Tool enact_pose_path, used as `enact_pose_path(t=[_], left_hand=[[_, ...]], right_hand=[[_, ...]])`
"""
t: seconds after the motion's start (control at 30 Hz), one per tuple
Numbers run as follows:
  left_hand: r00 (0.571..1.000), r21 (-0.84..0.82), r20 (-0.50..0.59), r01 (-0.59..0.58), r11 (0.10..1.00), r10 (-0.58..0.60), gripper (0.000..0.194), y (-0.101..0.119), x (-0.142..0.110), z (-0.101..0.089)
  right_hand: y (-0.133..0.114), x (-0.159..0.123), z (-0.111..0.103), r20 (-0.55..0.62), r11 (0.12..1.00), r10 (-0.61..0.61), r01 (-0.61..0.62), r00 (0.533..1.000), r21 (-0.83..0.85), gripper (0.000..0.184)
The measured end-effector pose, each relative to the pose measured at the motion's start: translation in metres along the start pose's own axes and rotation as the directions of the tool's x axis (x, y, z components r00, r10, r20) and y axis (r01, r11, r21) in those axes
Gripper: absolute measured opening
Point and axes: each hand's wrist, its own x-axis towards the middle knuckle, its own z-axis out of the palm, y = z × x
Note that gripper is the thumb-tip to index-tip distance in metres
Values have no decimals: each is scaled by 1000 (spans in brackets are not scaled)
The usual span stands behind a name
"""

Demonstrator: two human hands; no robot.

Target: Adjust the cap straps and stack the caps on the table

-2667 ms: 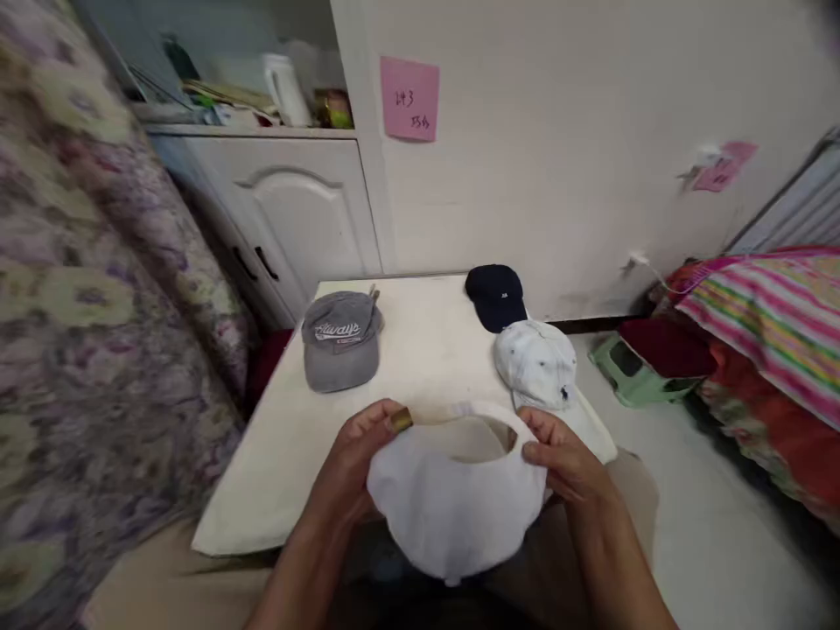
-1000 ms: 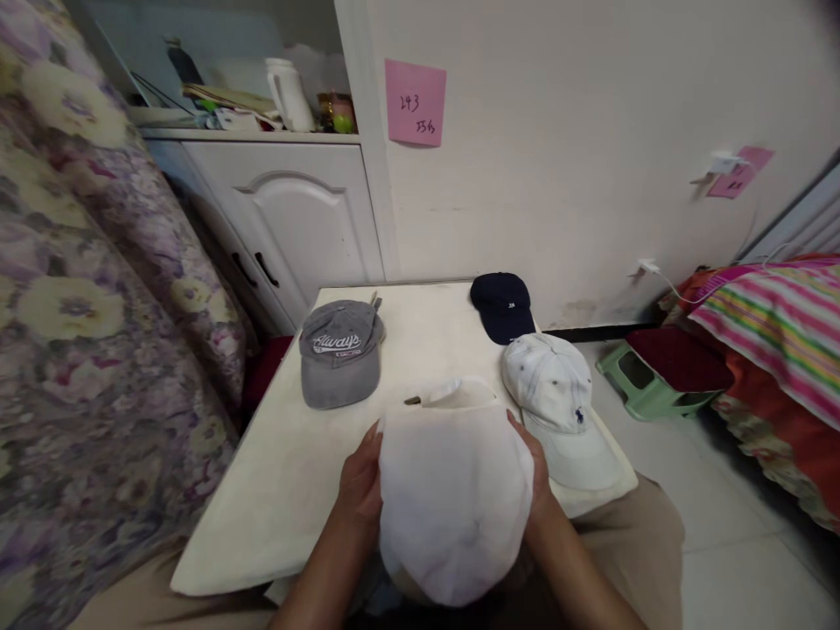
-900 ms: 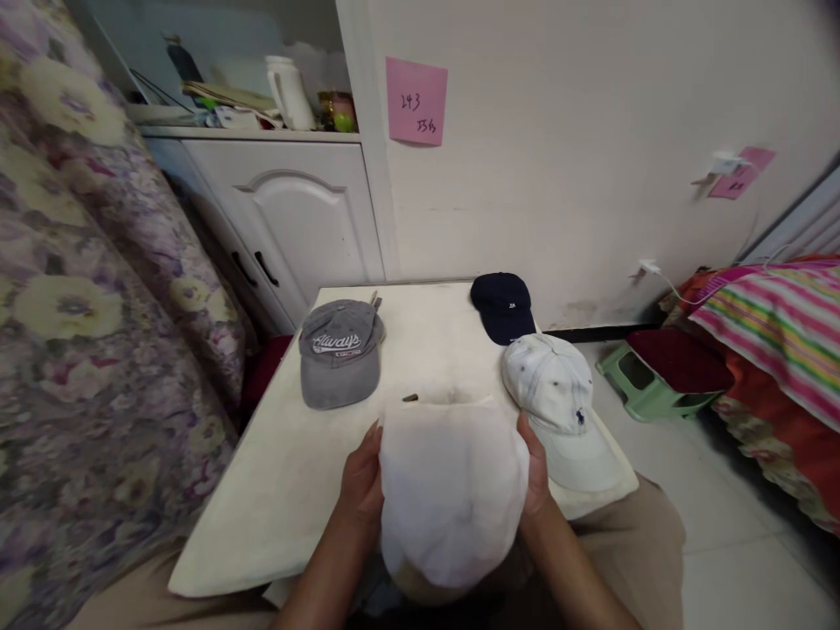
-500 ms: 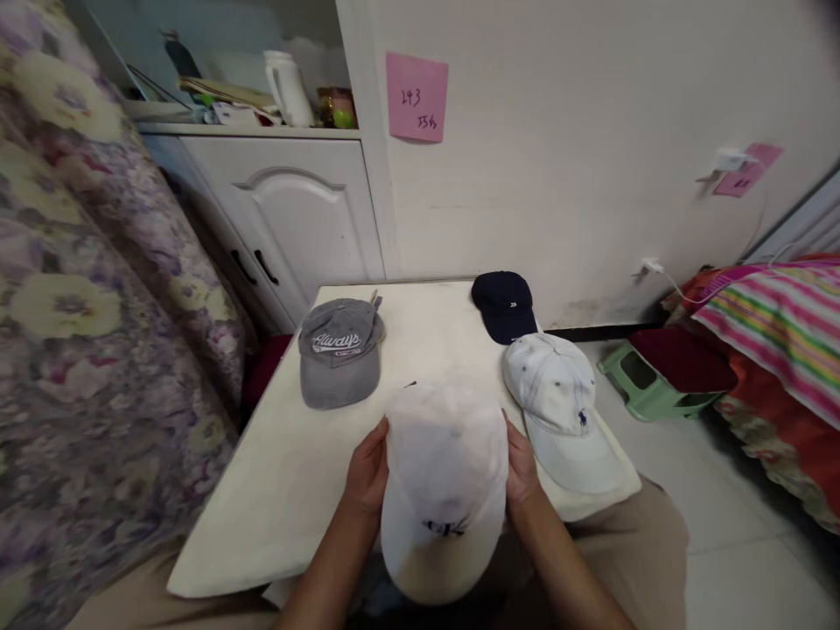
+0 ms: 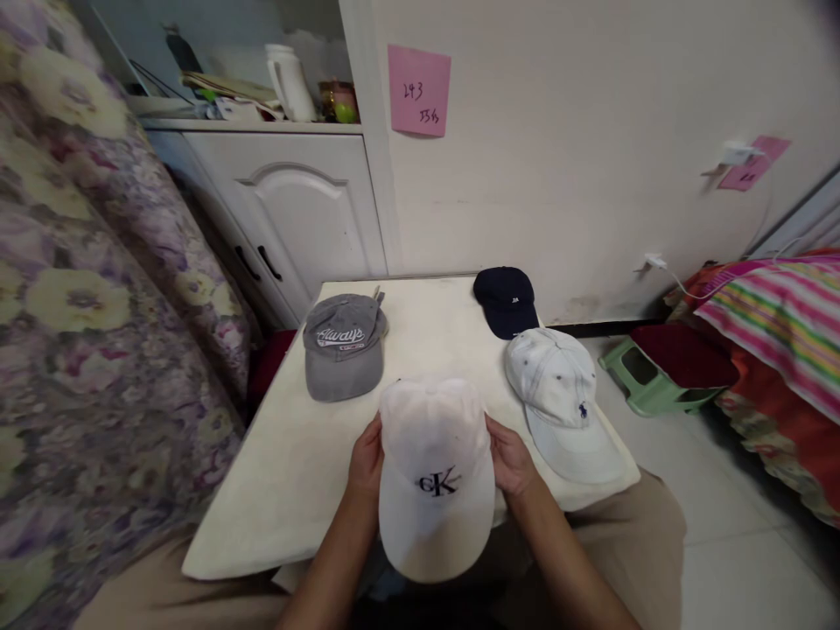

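1. I saw a person hold a white cap point(image 5: 433, 437) in two hands, right at the near edge of the cream table point(image 5: 289, 490).
2. The left hand point(image 5: 367, 457) was curled on one side of the cap, gripping it.
3. The right hand point(image 5: 512, 457) gripped the other side, with its fingers partly hidden by the cap.
4. The cap's brim pointed back at the person, and I could read black "CK" letters on the front.
5. I couldn't tell if the cap touched the table.
6. A gray cap point(image 5: 345, 346) sat on the left part of the table, with "Always" on it.
7. A dark blue cap point(image 5: 505, 302) sat at the back, on the right.
8. Just in front of it was a pale cap point(image 5: 557, 389) with a little dark horse shape.
9. A pink note point(image 5: 418, 92) was stuck up behind the table, and a green stool point(image 5: 626, 376) with a dark red top stood to the right.
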Motion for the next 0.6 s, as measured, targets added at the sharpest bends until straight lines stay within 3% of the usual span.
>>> enact_pose_path(t=[0.13,0.3,0.6], left_hand=[[996,-43,25,92,995,-91,18,-2,8,-3],[979,-67,48,203,977,-200,24,-5,9,-4],[985,-87,1,172,981,-173,31,-9,2,2]], right_hand=[[-2,3,-6,-21,1000,-11,11,1000,17,28],[-3,4,-6,-41,999,-35,37,999,35,27],[-2,4,-5,-55,999,-51,51,997,-6,28]])
